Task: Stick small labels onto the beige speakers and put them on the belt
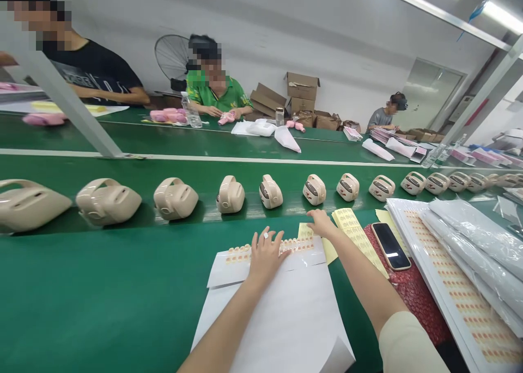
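My left hand (266, 253), with a ring on one finger, lies spread on a white sheet (286, 313). Small orange-and-white round stickers (300, 246) run in rows along the sheet's far edge, partly under my fingers. Just past that edge, my right hand (322, 224) reaches over a small yellow sticker sheet (304, 230), its fingers apart and pointing left. No held thing shows in it; whether it touches the yellow sheet I cannot tell. Beyond stands a cream handled casing (314, 190) with a dark oval panel, the nearest one to my right hand.
More cream casings (175, 199) stand in a row along the green belt (134, 218). At right lie yellow sticker sheets (357, 239), a phone (391, 246), and stacked sticker sheets (457, 275) under plastic bags (482, 242). Several co-workers (220, 95) sit across the line.
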Demonstrator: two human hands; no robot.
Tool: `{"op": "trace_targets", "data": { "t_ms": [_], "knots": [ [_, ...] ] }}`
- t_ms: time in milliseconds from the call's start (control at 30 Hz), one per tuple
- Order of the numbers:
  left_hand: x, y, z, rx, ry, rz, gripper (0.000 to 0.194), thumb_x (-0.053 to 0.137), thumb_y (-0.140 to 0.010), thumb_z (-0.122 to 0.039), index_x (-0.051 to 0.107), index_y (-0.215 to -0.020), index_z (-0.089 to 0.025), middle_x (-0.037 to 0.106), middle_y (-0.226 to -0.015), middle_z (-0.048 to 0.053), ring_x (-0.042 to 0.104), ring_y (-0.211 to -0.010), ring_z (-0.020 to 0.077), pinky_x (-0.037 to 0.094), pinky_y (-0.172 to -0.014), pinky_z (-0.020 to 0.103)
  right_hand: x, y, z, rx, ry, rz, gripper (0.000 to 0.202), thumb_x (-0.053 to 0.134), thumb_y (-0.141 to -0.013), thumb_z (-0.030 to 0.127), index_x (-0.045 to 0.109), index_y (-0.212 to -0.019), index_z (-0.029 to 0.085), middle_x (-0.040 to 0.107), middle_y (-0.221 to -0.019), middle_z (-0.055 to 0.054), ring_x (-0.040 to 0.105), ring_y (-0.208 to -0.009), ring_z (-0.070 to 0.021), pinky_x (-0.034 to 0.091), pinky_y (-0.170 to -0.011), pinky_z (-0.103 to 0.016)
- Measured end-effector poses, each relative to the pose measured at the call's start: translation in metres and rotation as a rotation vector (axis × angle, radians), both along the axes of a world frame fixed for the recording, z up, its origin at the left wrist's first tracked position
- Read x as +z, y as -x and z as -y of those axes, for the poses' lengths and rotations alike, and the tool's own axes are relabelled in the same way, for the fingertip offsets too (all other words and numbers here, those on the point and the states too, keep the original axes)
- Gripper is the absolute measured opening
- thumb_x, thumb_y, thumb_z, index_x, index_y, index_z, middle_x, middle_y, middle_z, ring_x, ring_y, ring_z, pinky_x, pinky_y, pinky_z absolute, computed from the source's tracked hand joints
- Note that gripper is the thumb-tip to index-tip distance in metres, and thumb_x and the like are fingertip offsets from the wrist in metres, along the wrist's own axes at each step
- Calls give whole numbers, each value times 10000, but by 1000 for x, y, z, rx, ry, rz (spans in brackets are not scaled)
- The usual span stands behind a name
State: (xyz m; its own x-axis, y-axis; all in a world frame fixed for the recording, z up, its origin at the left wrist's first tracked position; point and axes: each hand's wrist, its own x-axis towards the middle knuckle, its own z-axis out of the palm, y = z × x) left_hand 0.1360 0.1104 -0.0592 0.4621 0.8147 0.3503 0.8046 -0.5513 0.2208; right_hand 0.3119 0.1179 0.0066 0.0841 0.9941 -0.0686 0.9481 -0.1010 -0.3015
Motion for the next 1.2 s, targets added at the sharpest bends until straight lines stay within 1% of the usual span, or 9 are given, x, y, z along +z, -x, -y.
{"op": "trace_targets", "data": {
  "t_ms": [133,267,400,467,600,667,867,1033,1200],
  "knots": [
    [-14,-3,6,-37,44,30,152,445,-829,-238,579,-892,-206,624,-878,93,555,-840,261,429,-722,369,11,31,47,14,-74,-24,386,522,-827,254,471,-1195,151,521,-1224,-147,484,-1127,-258,413,-879,-385],
    [-17,-3,4,-88,105,59,172,405,-850,-251,552,-772,-206,610,-764,51,559,-766,222,439,-682,327,19,45,124,574,206,-350,547,614,-757,320,417,-1260,238,639,-1097,-31,637,-907,-149,484,-736,-220],
    [-13,-3,-14,-94,153,74,246,523,-774,-430,551,-821,-190,602,-803,62,548,-811,252,435,-723,366,17,31,173,950,418,-241,619,640,-716,178,406,-1280,283,688,-1018,36,665,-824,-124,479,-688,-171],
    [-10,-3,-25,-101,174,72,319,567,-730,-460,560,-873,-176,602,-826,73,543,-846,266,429,-758,382,10,27,185,955,359,-161,644,646,-702,187,399,-1292,263,634,-1141,-16,628,-963,-160,477,-776,-213],
    [-3,5,-39,-153,210,45,341,566,-728,-428,571,-973,-191,610,-920,80,538,-919,269,423,-808,386,-14,36,205,783,152,36,651,654,-702,338,401,-1294,245,489,-1298,-152,500,-1148,-293,411,-926,-433],
    [-1,12,-38,-197,223,18,312,536,-754,-375,573,-1016,-209,615,-1004,82,529,-984,268,411,-849,388,-28,46,216,814,56,99,600,592,-764,361,362,-1313,285,435,-1344,-152,445,-1198,-302,374,-955,-472],
    [0,35,-15,-207,256,-40,427,407,-830,-385,497,-1192,-178,445,-1353,117,370,-1248,274,279,-1015,425,-72,57,247,932,-196,158,388,377,-897,384,407,-1274,298,497,-1307,-82,434,-1213,-249,388,-956,-447],
    [-1,37,8,-186,271,-51,524,356,-841,-470,411,-1280,-189,363,-1415,111,282,-1306,256,239,-1041,438,-104,48,271,959,-299,174,306,352,-922,244,512,-1181,216,594,-1203,-32,462,-1188,-140,375,-988,-296],
    [2,35,28,-258,296,-52,593,412,-802,-534,373,-1311,-231,341,-1430,88,277,-1310,254,252,-1039,431,-116,38,284,901,-290,98,286,377,-904,336,612,-985,196,675,-1040,-63,580,-1015,-162,485,-795,-279]
  ]
}}
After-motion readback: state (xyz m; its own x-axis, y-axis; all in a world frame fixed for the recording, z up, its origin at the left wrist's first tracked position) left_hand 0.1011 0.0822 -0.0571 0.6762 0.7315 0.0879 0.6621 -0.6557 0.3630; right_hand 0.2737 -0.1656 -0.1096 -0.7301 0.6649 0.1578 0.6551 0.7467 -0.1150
